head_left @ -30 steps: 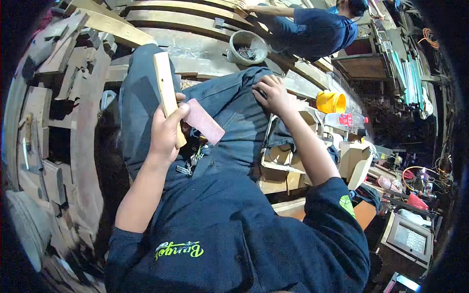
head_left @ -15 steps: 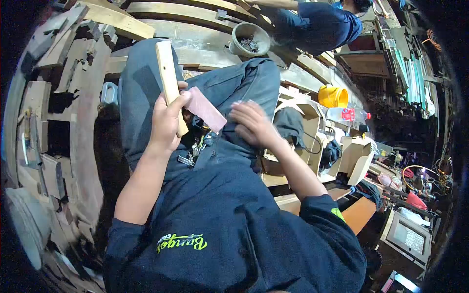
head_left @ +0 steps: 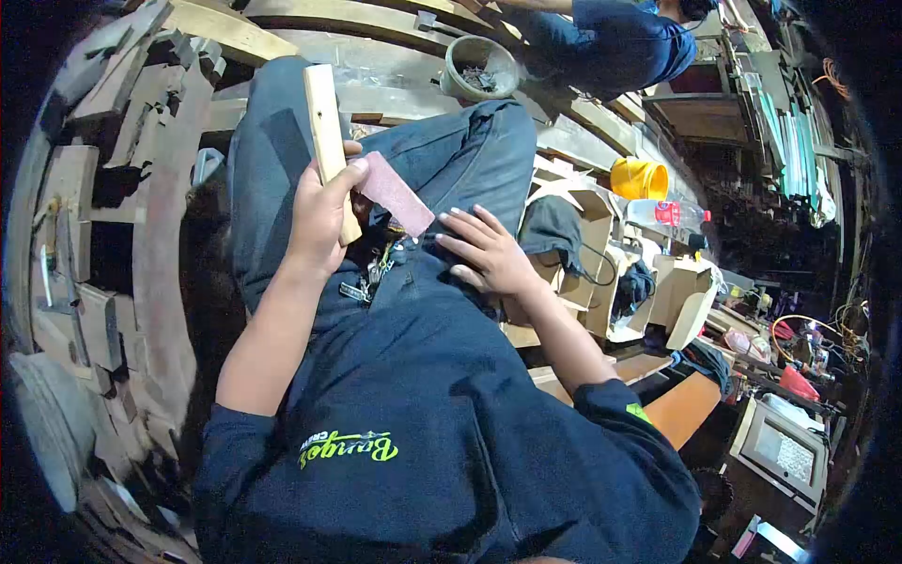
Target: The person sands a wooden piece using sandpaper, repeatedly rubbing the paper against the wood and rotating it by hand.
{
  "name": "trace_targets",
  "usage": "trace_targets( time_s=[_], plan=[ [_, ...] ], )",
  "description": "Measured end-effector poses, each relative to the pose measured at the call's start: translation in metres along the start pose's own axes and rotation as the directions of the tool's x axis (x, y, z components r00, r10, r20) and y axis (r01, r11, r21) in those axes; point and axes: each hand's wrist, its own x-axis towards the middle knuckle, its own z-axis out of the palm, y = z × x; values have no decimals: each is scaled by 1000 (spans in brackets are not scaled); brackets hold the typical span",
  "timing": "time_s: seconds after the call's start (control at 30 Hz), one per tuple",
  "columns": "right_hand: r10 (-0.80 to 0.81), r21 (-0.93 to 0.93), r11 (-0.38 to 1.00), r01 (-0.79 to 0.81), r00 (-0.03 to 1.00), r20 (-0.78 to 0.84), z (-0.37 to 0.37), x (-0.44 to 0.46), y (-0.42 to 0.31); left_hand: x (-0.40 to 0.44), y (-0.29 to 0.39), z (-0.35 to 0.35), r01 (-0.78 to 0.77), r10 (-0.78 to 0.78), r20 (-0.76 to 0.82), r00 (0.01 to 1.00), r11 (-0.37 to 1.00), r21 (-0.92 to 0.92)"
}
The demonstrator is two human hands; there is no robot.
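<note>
Fingers [head_left: 353,148] of the left hand [head_left: 318,209] grasp the wood strip [head_left: 324,120], which stands tilted above the lap. The pink sheet [head_left: 399,195], apparently sandpaper, sits at the left thumb, its free end extending toward the right hand [head_left: 489,256]. The right hand has shifted from the right knee to the lap; its fingers are spread and grasp nothing. Contact with the sheet's corner cannot be confirmed. Judged by position, this shift brings the free end within right-hand reach, while the left grip remains unchanged.
</note>
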Motion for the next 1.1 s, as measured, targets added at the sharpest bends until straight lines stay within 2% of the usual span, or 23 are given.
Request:
trace_targets(
  time_s=[0.03, 0.1, 0.13, 0.17, 0.23, 0.27, 0.3, 0.33, 0.37, 0.4, 0.43, 0.5, 0.53, 0.57, 0.6, 0.63, 0.7, 0.77, 0.83, 0.9, 0.97, 1.03, 1.1],
  plan=[
    [-18, -46, 999, 19, 999, 28, 2, -3, 1, -1, -1, 0, 2, -2, 1, 1000, 1000, 0],
    [187, -310, 916, -256, 954, -234, -5, -18, 25, -3, 1, 0, 4, -4, -13, 1000, 1000, -26],
    [528, 64, 827, -559, 730, -435, -9, -28, 41, -3, 0, -2, 6, -6, -4, 1000, 999, -37],
    [815, 466, 565, -680, 372, -445, -12, -40, 56, -4, -1, -5, 7, -8, -13, 1000, 999, -43],
    [878, 694, 429, -578, 86, -471, -12, -48, 67, -3, 2, -8, 51, -49, 58, 997, 998, -43],
    [716, 476, 666, -575, 313, -624, 3, -54, 62, -3, 3, -6, 43, -43, 20, 999, 999, 12],
    [568, 132, 787, -602, 626, -535, -10, -38, 24, -1, 2, -6, 46, -46, 24, 999, 999, 11],
    [592, 335, 802, -494, 731, -340, -6, -27, -1, 2, -1, -7, 43, -43, 35, 998, 999, -9],
    [317, 174, 944, -280, 916, -245, 3, -25, -11, 3, -3, -6, 38, -37, 44, 998, 999, -31],
    [181, 148, 973, -176, 983, -22, 6, -17, -28, 1, -2, -1, 19, -19, 19, 1000, 999, -32],
    [67, 66, 995, -73, 994, 91, 6, -12, -38, 3, -2, 0, 21, -20, 18, 1000, 999, -39],
    [186, 157, 969, -189, 982, 33, 6, -22, -27, 4, -4, -5, 18, -18, 4, 1000, 999, -50],
    [287, 53, 957, -284, 956, -55, 2, -30, -16, 3, -4, -8, 29, -28, 26, 999, 998, -55],
    [339, -3, 935, -355, 895, -289, 0, -41, 2, 3, -2, -9, 25, -24, 19, 1000, 998, -56],
    [545, 104, 826, -554, 736, -403, 0, -57, 18, 1, -1, -9, 34, -32, 30, 999, 998, -57],
    [732, 230, 650, -724, 515, -446, -9, -65, 24, 0, 1, -8, 43, -41, 44, 998, 997, -58],
    [685, 318, 679, -662, 414, -600, -3, -70, 30, 2, 0, -7, 52, -50, 43, 998, 998, -42],
    [450, 121, 880, -459, 725, -522, -4, -44, 3, 5, -4, -7, 59, -56, 51, 997, 997, -55],
    [280, 82, 960, -268, 936, -213, 0, -22, -25, 5, -5, -7, 56, -54, 51, 997, 998, -38],
    [130, -80, 989, -127, 991, 40, 8, -13, -39, 5, -5, -7, 46, -44, 34, 998, 998, -41],
    [178, 6, 984, -179, 979, -100, 16, -31, -14, 1, -2, -10, 41, -39, 46, 998, 998, -51],
    [331, 11, 936, -351, 873, -357, 16, -50, 5, -2, 1, -8, 39, -34, 64, 997, 997, -65],
    [720, 349, 675, -650, 479, -502, 18, -57, 14, -4, 4, -3, 53, -52, 27, 998, 998, -45]
  ],
)
